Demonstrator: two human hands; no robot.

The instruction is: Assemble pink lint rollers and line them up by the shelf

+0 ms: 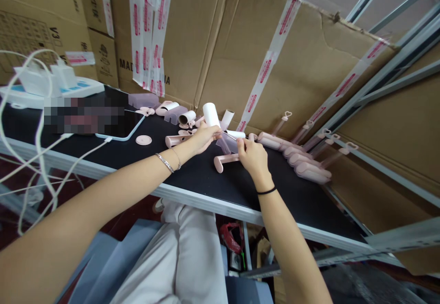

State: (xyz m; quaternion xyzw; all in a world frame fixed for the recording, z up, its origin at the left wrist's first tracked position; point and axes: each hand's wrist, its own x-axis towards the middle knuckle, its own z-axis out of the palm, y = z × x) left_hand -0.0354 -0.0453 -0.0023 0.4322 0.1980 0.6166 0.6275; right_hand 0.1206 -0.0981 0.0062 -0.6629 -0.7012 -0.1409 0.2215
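Note:
My left hand [205, 138] is closed around the lower end of a white lint-roller roll [211, 113], which tilts upward. In my right hand [252, 155] is a thin metal tool [229, 135], its tip pointing at the fingers of my left hand. The kind of tool is too small to make out. Just under the hands lies a pink L-shaped handle [224, 161]. Behind it, a translucent cover [227, 144] is partly hidden by the hands.
More rolls [186, 118] and a pink disc [143, 140] lie to the left. Pink lint rollers with heart-shaped ends [311, 168] line the right side. A tablet [132, 125] and power strip [89, 88] with cables sit at left. Cardboard [206, 33] walls the back.

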